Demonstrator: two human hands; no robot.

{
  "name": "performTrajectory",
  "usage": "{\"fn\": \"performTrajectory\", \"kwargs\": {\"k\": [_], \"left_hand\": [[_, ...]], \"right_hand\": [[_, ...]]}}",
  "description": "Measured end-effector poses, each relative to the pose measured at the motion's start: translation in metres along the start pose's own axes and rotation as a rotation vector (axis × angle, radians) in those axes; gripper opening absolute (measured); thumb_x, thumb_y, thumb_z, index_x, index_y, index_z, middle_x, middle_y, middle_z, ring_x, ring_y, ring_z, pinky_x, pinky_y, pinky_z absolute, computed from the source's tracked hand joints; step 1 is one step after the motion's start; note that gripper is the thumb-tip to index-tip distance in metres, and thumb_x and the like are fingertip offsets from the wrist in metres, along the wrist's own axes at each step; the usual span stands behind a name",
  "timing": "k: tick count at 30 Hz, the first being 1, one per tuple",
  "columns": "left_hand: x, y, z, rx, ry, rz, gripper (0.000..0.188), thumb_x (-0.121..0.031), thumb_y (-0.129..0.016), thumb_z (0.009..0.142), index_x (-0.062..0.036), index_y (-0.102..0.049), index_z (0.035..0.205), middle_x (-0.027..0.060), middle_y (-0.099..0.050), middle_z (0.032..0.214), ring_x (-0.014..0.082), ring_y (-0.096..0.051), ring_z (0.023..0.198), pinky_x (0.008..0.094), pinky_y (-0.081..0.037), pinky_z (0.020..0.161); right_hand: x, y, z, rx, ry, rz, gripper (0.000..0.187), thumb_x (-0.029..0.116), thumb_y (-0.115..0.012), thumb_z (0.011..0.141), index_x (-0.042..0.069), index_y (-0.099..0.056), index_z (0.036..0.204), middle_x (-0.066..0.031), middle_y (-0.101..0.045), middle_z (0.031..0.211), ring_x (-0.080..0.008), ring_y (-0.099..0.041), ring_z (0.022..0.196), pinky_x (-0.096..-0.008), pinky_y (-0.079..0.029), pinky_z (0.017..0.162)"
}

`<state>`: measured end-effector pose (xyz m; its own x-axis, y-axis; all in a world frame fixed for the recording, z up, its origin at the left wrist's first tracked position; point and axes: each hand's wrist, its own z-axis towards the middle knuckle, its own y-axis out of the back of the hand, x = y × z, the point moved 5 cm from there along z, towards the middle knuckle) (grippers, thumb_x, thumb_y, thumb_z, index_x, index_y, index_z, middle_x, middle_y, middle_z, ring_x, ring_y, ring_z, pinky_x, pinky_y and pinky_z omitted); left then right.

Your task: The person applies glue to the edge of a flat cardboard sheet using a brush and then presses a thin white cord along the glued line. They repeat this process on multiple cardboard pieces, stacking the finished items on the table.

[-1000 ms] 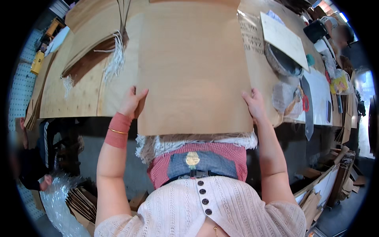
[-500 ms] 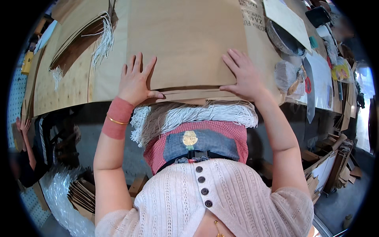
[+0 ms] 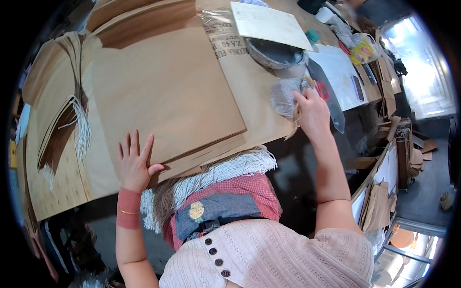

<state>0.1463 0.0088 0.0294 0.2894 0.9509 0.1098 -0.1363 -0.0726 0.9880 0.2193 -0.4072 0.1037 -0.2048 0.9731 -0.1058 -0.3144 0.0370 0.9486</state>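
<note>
On the far left, a curved bundle of brown paper with white string ends [image 3: 82, 132] is lying on the pale wooden table [image 3: 60, 194]. Beside it, the left hand [image 3: 135, 165] is resting on the near left corner of a flat rectangular stack of brown paper [image 3: 163, 91], its fingers spreading apart. The stack is lying on the table before the person. Below it, a thick hank of white string [image 3: 218, 170] is hanging at the person's waist. Farther right, a crumpled clear plastic bag [image 3: 283, 98] is lying near the table edge. The right hand [image 3: 314, 113] is reaching over its right side, fingers curling; whether they are gripping anything cannot be told. Red-handled scissors [image 3: 322, 90] are lying just beside that hand.
</note>
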Motion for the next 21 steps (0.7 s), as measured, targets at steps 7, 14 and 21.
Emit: {"fn": "performTrajectory", "kwargs": {"k": [7,14,21], "left_hand": [[-0.062,0.019,-0.058,-0.188,-0.205,-0.361,0.031,-0.024,-0.062,0.082,-0.0031,-0.061,0.105,0.0131,-0.059,0.105,0.0316,-0.056,0.094,0.0445,-0.044,0.077],[-0.067,-0.071,-0.1,0.114,-0.023,-0.264,0.017,-0.012,-0.062,0.072,-0.0059,-0.064,0.088,0.0084,-0.058,0.078,0.0281,-0.058,0.077,0.0389,-0.046,0.063],[-0.072,-0.024,-0.102,0.028,0.051,-0.493,0.005,-0.005,-0.06,0.072,-0.0052,-0.062,0.077,0.0112,-0.06,0.079,0.0296,-0.059,0.072,0.0389,-0.046,0.06]], "right_hand": [[-0.056,-0.003,-0.007,-0.201,0.143,0.163,0.024,0.004,-0.067,0.071,0.006,-0.063,0.095,-0.011,-0.062,0.08,-0.026,-0.064,0.074,-0.0342,-0.051,0.064],[-0.096,-0.018,0.11,-0.254,-0.438,0.701,0.031,0.028,-0.071,0.078,-0.002,-0.066,0.085,-0.0122,-0.067,0.071,-0.017,-0.065,0.064,-0.0296,-0.049,0.06],[-0.099,-0.03,0.134,-0.339,-0.431,0.629,0.038,0.031,-0.071,0.079,-0.005,-0.064,0.085,-0.0135,-0.068,0.073,-0.0215,-0.067,0.066,-0.0316,-0.051,0.062]]}}
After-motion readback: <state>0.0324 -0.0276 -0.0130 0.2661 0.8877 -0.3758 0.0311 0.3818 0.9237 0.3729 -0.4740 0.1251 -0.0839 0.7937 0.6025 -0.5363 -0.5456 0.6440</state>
